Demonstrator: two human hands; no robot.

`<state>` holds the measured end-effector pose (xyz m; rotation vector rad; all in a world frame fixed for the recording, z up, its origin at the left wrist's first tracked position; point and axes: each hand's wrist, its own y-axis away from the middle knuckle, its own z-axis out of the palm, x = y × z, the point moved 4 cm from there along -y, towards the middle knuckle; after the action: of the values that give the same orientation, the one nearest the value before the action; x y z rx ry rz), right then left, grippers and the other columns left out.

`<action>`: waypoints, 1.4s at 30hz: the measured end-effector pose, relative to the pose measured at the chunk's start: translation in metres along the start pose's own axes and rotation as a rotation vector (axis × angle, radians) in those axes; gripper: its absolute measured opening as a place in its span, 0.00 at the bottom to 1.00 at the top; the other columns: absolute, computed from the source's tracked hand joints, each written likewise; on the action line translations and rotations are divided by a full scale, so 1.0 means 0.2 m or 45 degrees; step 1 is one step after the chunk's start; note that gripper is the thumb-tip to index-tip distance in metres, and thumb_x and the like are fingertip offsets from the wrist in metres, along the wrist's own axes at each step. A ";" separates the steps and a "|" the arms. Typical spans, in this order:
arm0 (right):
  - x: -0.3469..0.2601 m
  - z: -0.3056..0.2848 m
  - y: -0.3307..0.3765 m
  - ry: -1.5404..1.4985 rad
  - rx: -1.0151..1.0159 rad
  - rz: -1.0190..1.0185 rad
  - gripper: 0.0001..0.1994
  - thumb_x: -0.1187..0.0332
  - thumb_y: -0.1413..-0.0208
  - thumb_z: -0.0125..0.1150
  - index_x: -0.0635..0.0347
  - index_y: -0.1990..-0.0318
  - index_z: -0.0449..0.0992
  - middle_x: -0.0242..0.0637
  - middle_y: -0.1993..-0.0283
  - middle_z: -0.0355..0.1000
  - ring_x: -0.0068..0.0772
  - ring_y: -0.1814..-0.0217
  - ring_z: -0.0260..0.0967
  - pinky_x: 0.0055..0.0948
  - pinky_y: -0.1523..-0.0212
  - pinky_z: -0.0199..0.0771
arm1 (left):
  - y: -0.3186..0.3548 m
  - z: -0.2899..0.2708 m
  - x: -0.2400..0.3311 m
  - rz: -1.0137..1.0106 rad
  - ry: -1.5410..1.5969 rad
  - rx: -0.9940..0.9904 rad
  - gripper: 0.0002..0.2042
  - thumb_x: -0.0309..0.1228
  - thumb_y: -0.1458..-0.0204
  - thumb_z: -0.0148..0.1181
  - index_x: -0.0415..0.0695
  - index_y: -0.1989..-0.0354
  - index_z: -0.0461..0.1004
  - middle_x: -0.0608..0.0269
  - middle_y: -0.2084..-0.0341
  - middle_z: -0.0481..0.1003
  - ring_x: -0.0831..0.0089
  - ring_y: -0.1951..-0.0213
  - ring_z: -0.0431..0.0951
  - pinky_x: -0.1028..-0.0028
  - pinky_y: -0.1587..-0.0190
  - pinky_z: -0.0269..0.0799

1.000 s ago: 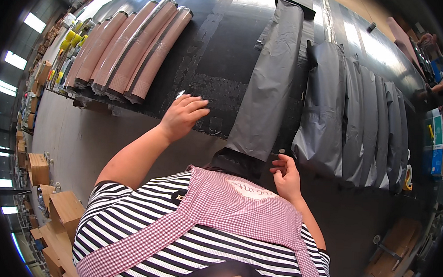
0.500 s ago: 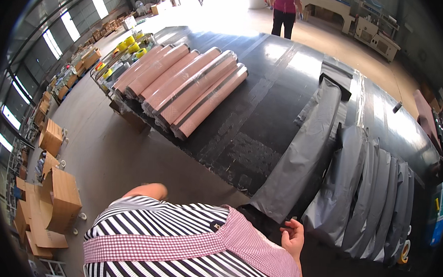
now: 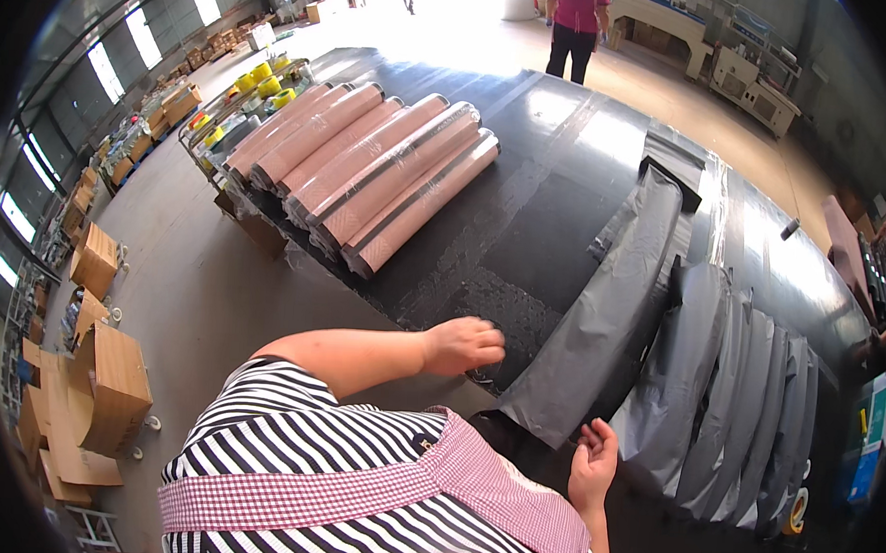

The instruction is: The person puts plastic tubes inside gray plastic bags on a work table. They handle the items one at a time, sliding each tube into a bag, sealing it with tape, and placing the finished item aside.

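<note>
My left hand (image 3: pixel 466 346) hangs over the near edge of the dark table, left of a long grey plastic bag. Its fingers are curled into a loose fist, and nothing shows in them. My right hand (image 3: pixel 594 463) is beside the bag's near end, its fingers a little bent and apart from the thumb; nothing shows in it. The long grey plastic bag (image 3: pixel 601 325) lies slantwise across the table, wrinkled and bulging as if filled; its contents are hidden. Several similar grey bags (image 3: pixel 687 369) lie side by side to its right.
Several pink rolls in clear wrap (image 3: pixel 397 189) are stacked on the table (image 3: pixel 527 211) at the left. A tape roll (image 3: pixel 797 511) sits near the right bags. Cardboard boxes (image 3: pixel 116 390) stand on the floor at left. A person (image 3: pixel 576 23) stands beyond the table.
My left hand has come forward from beside my body to over the table edge. My right hand has shifted slightly right, its fingers spread more. The bags have stayed in place.
</note>
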<state>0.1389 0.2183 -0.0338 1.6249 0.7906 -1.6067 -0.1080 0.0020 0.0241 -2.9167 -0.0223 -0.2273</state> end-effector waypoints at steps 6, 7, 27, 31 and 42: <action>-0.10 0.04 -0.12 0.591 -0.007 -0.128 0.31 0.86 0.52 0.45 0.63 0.36 0.60 0.45 0.33 0.56 0.46 0.31 0.58 0.38 0.35 0.64 | -0.42 0.08 0.00 0.642 -0.324 0.404 0.11 0.33 0.54 0.57 0.52 0.60 0.72 0.60 0.47 0.68 0.65 0.47 0.69 0.64 0.44 0.66; -0.12 0.04 -0.12 0.690 -0.013 -0.131 0.31 0.86 0.52 0.46 0.63 0.36 0.60 0.46 0.32 0.55 0.46 0.30 0.57 0.39 0.35 0.64 | -0.45 0.10 0.00 0.723 -0.323 0.405 0.07 0.34 0.54 0.57 0.51 0.66 0.72 0.62 0.51 0.70 0.65 0.50 0.69 0.64 0.45 0.67; -0.07 0.20 -0.46 1.604 -0.105 -1.200 0.11 0.74 0.51 0.56 0.60 0.60 0.64 0.45 0.46 0.63 0.50 0.40 0.63 0.47 0.41 0.66 | -0.35 0.18 -0.22 0.589 -0.190 0.200 0.05 0.34 0.57 0.57 0.49 0.73 0.72 0.67 0.64 0.70 0.68 0.54 0.72 0.67 0.45 0.67; -0.04 0.20 -0.43 1.558 -0.076 -1.116 0.13 0.72 0.55 0.58 0.60 0.61 0.64 0.48 0.47 0.62 0.53 0.41 0.62 0.49 0.39 0.63 | -0.35 0.17 -0.24 0.612 -0.209 0.194 0.06 0.34 0.56 0.56 0.49 0.71 0.72 0.67 0.64 0.70 0.67 0.55 0.72 0.66 0.47 0.66; -0.09 0.23 -0.44 1.616 -0.064 -1.272 0.04 0.69 0.52 0.55 0.53 0.68 0.70 0.37 0.53 0.67 0.40 0.45 0.65 0.42 0.40 0.63 | -0.34 0.18 -0.26 0.547 -0.288 0.156 0.06 0.33 0.60 0.58 0.48 0.75 0.70 0.67 0.66 0.70 0.69 0.58 0.72 0.69 0.50 0.68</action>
<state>0.0402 0.2306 -0.0212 2.3112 2.5429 -0.8051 -0.1560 0.0757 -0.0042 -2.7237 0.5272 0.1681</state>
